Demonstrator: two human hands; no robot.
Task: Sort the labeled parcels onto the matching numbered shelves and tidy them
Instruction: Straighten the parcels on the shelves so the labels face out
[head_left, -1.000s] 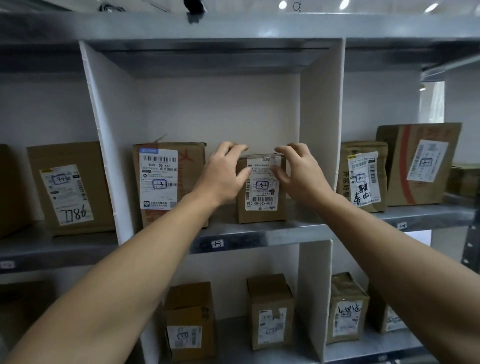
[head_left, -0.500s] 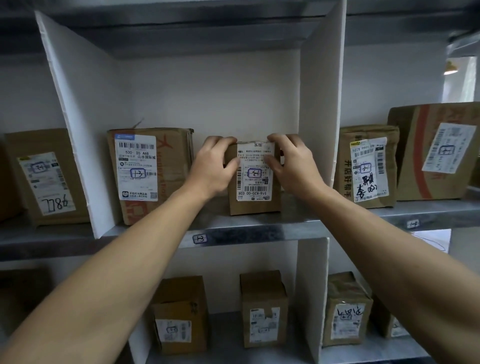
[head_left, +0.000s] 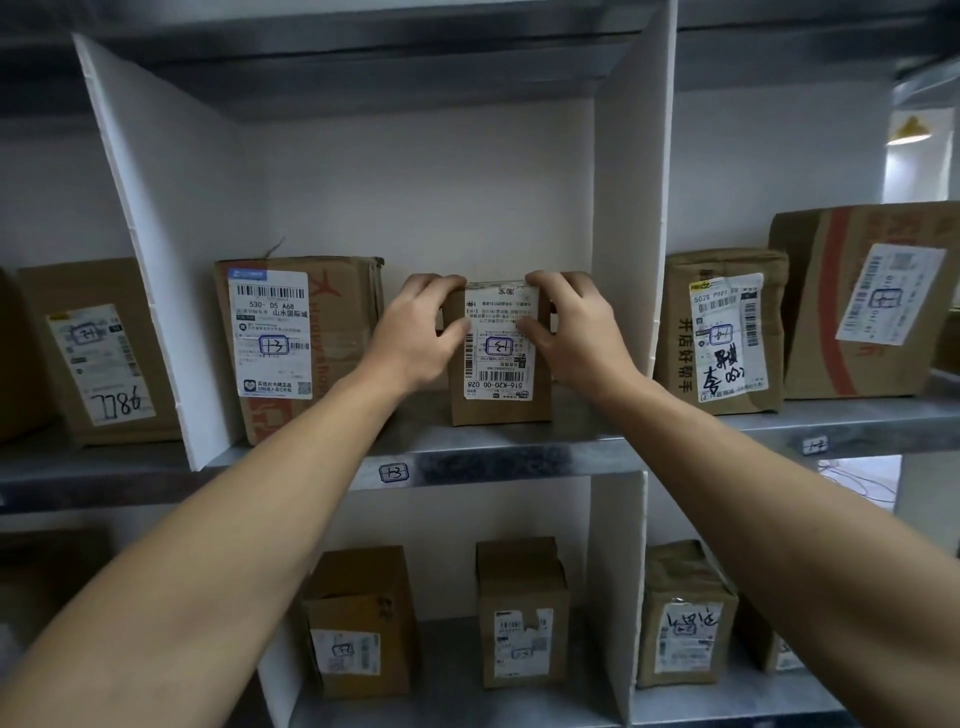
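A small brown parcel (head_left: 500, 395) with an upside-down white label marked 1-3 stands upright on the middle shelf (head_left: 519, 460), in the bay tagged 1-3 (head_left: 393, 473). My left hand (head_left: 415, 338) grips its left top corner and my right hand (head_left: 576, 332) grips its right top corner, thumbs on the label face. A larger parcel (head_left: 296, 343), also labelled 1-3, stands just left of it in the same bay.
White dividers (head_left: 628, 218) wall the bay on both sides. Other parcels stand in the left bay (head_left: 98, 353) and the right bay (head_left: 722, 332) (head_left: 862, 301). Several boxes (head_left: 519, 618) sit on the shelf below.
My view has moved closer to the shelf. Both hands stay on the small parcel, now clasping its top corners more firmly; the parcel sits squarer to the front.
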